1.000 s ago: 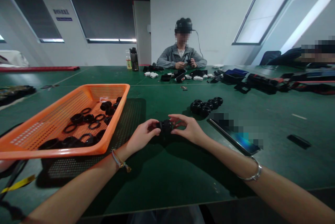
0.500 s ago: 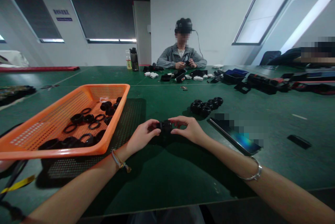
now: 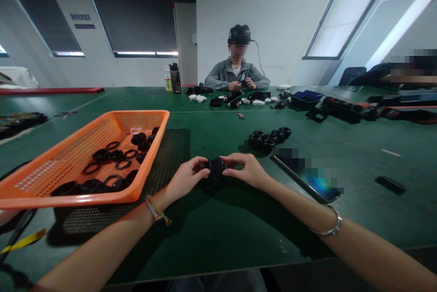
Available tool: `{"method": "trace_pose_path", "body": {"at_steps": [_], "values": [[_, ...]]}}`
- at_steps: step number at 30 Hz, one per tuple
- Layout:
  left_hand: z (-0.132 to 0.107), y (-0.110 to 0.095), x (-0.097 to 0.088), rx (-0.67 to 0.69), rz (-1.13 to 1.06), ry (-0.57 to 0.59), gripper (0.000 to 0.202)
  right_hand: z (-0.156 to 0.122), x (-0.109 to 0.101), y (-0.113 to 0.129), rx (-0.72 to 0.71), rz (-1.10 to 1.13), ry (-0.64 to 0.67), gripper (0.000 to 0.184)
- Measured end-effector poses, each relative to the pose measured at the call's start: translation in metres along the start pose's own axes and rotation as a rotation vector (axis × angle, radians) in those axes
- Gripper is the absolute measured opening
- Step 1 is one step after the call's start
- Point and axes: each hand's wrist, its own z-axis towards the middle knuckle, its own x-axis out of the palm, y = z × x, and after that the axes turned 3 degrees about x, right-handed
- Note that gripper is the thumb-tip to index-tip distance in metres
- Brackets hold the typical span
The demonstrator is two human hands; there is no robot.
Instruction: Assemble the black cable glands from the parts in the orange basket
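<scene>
Both my hands meet over the green table (image 3: 211, 228) around one small black round part (image 3: 215, 165). My left hand (image 3: 186, 178) pinches its left side with thumb and fingers. My right hand (image 3: 246, 170) grips its right side, fingers curled over the top. To the left stands an orange perforated basket (image 3: 150, 158) holding several black rings and round black parts (image 3: 116, 160). Behind my right hand lies a cluster of several black round parts (image 3: 269, 138).
A phone (image 3: 305, 178) lies right of my right arm, with a small flat black piece (image 3: 389, 185) further right. Across the table a person in a grey jacket (image 3: 236, 73) handles small parts among black and white pieces (image 3: 235, 98). Bottles (image 3: 172, 78) stand at the back; tools lie far right.
My hands have stayed on the black part and turned it slightly between the fingers. Nothing else has moved.
</scene>
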Motion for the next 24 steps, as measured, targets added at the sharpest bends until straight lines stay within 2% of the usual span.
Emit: {"method": "trace_pose_path", "body": {"at_steps": [5, 12, 18, 24], "values": [[0.0004, 0.0017, 0.0002, -0.019, -0.02, 0.003, 0.023, 0.0003, -0.0012, -0.0023, -0.026, 0.018, 0.03, 0.035], [0.0013, 0.0022, 0.0007, -0.012, -0.029, -0.007, 0.025, 0.0016, 0.0009, -0.0026, -0.038, 0.053, -0.009, 0.029], [0.0012, 0.0003, 0.0006, -0.017, -0.04, -0.013, 0.026, 0.0003, 0.0022, 0.0019, 0.029, 0.098, -0.034, 0.045], [0.0012, 0.0006, 0.0008, -0.015, -0.058, -0.003, 0.027, 0.0, 0.001, 0.0031, 0.028, 0.057, -0.035, 0.035]]}}
